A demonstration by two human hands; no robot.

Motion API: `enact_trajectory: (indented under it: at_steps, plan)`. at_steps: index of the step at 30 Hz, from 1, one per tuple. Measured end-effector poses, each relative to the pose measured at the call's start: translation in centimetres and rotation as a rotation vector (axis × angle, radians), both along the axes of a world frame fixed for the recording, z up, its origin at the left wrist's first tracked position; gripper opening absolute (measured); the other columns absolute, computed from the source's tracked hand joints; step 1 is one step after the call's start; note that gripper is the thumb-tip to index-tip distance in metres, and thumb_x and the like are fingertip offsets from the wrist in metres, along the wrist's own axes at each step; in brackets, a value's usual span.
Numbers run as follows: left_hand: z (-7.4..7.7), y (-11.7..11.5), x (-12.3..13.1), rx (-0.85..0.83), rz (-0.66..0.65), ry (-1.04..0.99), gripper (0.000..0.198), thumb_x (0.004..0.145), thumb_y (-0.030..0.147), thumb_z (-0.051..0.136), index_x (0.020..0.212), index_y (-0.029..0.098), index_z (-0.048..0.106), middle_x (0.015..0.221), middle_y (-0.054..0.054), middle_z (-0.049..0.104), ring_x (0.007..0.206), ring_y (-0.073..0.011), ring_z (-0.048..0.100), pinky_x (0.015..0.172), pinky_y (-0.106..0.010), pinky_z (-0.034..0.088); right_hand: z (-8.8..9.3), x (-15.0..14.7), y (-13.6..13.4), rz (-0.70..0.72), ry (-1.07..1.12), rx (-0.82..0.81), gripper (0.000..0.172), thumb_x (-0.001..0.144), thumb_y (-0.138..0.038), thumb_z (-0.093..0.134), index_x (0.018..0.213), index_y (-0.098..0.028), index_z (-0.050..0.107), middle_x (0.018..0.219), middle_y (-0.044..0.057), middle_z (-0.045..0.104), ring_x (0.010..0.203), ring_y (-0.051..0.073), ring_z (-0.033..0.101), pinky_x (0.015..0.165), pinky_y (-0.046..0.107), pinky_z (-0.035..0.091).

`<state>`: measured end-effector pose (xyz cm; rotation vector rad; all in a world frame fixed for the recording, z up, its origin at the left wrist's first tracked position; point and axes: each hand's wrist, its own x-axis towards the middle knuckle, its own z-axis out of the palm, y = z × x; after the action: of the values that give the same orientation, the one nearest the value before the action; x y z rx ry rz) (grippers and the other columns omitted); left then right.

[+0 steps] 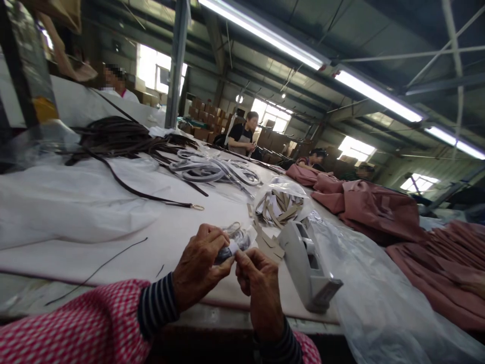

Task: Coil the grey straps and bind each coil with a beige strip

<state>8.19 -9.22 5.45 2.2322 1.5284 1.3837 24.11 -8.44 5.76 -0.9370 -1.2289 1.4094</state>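
Observation:
Near the table's front edge, my left hand [202, 265] pinches a small dark grey bundle wrapped in a white strip [232, 247]; its exact kind is unclear. My right hand [259, 283] is closed, with thumb and forefinger pinching the end of that white strip. Just beyond the fingers lies a clear plastic bag [245, 236] with thin, shiny loops in it. To the right of my right hand stands a grey tape dispenser [308, 268]. Beige strips [280, 207] sit in an open clear bag behind it.
Dark brown straps [113, 134] and grey piping coils [212, 169] lie farther back. One strap ends in a gold ring [197, 207]. White sheeting [76, 197] covers the left; clear plastic [379, 283] and pink-brown fabric [382, 207] lie right. Several people work beyond.

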Motion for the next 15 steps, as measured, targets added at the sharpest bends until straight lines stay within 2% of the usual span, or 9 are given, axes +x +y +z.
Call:
enact_trajectory:
  at_steps: [4, 8, 12, 15]
  plan:
    - [-0.6, 0.1, -0.1, -0.029, 0.027, -0.041, 0.003, 0.085, 0.019, 0.064, 0.084, 0.020, 0.061, 0.100, -0.007, 0.068, 0.105, -0.0282, 0.050, 0.089, -0.042, 0.045, -0.7, -0.5, 0.5, -0.008, -0.031, 0.000, 0.044, 0.083, -0.047, 0.077, 0.064, -0.017, 0.052, 0.054, -0.005, 0.050, 0.041, 0.002, 0.028, 0.041, 0.019, 0.016]
    - [-0.9, 0.1, -0.3, -0.140, 0.007, -0.115, 0.002, 0.084, 0.020, 0.060, 0.082, 0.020, 0.060, 0.097, -0.006, 0.065, 0.101, -0.0274, 0.051, 0.090, -0.043, 0.043, -1.4, -0.7, 1.1, -0.008, -0.090, 0.039, 0.046, 0.083, -0.052, 0.075, 0.063, -0.018, 0.051, 0.050, -0.006, 0.048, 0.040, 0.004, 0.027, 0.039, 0.020, 0.018]
    - [-0.3, 0.0, -0.4, -0.283, 0.000, -0.197, 0.009, 0.085, 0.029, 0.057, 0.082, 0.021, 0.060, 0.092, -0.005, 0.063, 0.097, -0.0272, 0.052, 0.088, -0.043, 0.043, -1.8, -0.7, 1.6, -0.072, -0.226, 0.184, 0.050, 0.086, -0.058, 0.071, 0.061, -0.019, 0.051, 0.049, -0.004, 0.051, 0.041, 0.006, 0.033, 0.041, 0.021, 0.025]
    - [0.5, -0.4, -0.3, -0.329, 0.008, -0.240, 0.016, 0.085, 0.035, 0.055, 0.080, 0.021, 0.060, 0.090, -0.005, 0.062, 0.095, -0.0269, 0.053, 0.085, -0.042, 0.042, -2.0, -0.7, 1.6, -0.045, -0.270, 0.169, 0.054, 0.089, -0.063, 0.064, 0.061, -0.019, 0.054, 0.048, -0.003, 0.052, 0.039, 0.006, 0.035, 0.040, 0.022, 0.025]
